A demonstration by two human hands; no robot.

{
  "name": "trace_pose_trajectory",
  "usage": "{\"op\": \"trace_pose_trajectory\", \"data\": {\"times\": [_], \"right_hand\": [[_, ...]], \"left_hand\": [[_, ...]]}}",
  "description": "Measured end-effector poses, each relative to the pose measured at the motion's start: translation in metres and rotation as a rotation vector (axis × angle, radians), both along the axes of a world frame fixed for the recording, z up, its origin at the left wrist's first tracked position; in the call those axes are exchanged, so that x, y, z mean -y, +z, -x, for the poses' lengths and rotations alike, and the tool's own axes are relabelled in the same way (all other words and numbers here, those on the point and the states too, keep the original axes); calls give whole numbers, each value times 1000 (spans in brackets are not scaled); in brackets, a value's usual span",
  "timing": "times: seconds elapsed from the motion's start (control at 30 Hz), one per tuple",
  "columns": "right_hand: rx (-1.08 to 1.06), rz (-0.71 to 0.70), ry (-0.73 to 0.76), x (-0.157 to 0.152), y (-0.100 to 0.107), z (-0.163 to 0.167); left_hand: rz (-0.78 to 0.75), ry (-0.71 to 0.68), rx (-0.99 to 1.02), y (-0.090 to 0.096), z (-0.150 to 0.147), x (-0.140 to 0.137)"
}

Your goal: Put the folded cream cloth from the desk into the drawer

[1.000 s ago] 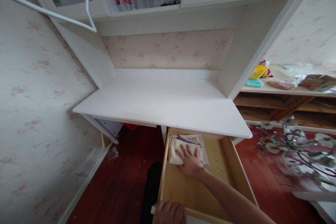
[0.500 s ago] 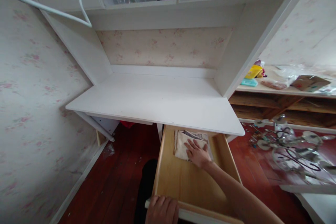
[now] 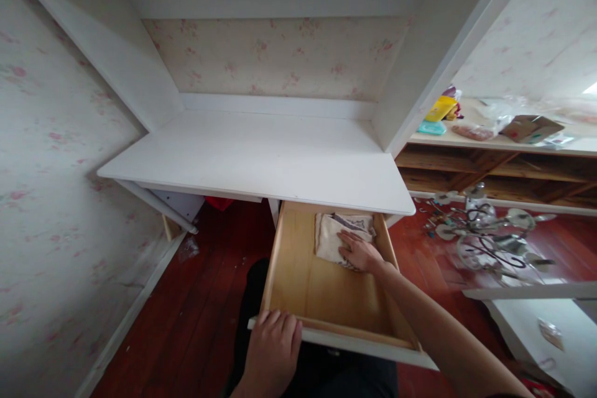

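A pulled-out wooden drawer (image 3: 298, 286) hangs under the white desk (image 3: 261, 161). A folded cream cloth (image 3: 329, 237) lies in its far right corner. My right hand (image 3: 360, 252) rests flat on the cloth, fingers spread over its right part. My left hand (image 3: 273, 351) grips the white front edge of the drawer at its left end, fingers hooked over the rim.
Flowered wallpaper covers the left wall and the back of the desk niche. To the right a wooden shelf (image 3: 489, 165) carries packets and a box. A metal light fixture (image 3: 485, 239) lies on the red wooden floor to the right.
The cloth and my right hand have shifted from the drawer's far left towards its far right. The view has tilted down, so more of my left hand on the drawer front shows.
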State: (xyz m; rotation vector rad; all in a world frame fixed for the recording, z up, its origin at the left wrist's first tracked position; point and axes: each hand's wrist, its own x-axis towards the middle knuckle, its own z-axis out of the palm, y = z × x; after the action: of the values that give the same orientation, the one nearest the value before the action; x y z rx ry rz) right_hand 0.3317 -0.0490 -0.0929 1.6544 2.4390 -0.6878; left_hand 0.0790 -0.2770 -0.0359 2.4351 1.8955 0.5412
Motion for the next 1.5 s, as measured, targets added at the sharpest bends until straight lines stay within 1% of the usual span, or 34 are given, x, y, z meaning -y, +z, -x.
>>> {"op": "trace_pose_trajectory", "data": {"times": [0.07, 0.2, 0.4, 0.57, 0.67, 0.73, 0.87, 1.0, 1.07, 1.13, 1.2, 1.3, 1.4, 1.5], "right_hand": [[-7, -7, 23, 8, 0, -8], [-36, -31, 127, 33, -1, -24], [-68, 91, 199, 79, 1, -35], [-18, 135, 220, 104, 6, -32], [18, 97, 263, 107, 7, -20], [31, 54, 289, 107, 6, -6], [-2, -7, 364, 108, -1, 36], [-40, -78, 472, 112, -12, 80], [-32, -106, 474, 109, -18, 99], [-2, -116, 439, 99, -22, 115], [49, -126, 373, 81, -21, 130], [109, -146, 273, 46, -13, 150], [134, -134, 210, 16, -4, 161], [159, -97, 179, 1, -1, 158]], "left_hand": [[7, 2, 1, 1, -1, 2], [-5, 7, 12, 1, -2, 6], [77, 2, 23, 5, -2, 6], [162, -84, 30, 10, 8, -6], [172, -119, 14, 9, 12, -13], [138, -86, 5, 5, 11, -15], [-4, -13, 5, -6, 5, -13], [-61, -2, 20, -11, 3, -12], [-79, 2, 29, -11, 4, -12], [-90, 10, 38, -12, 4, -13], [-86, 17, 49, -13, 3, -13], [-77, 38, 53, -14, 3, -12], [-65, 51, 34, -14, 3, -12], [-55, 53, 25, -13, 4, -11]]}}
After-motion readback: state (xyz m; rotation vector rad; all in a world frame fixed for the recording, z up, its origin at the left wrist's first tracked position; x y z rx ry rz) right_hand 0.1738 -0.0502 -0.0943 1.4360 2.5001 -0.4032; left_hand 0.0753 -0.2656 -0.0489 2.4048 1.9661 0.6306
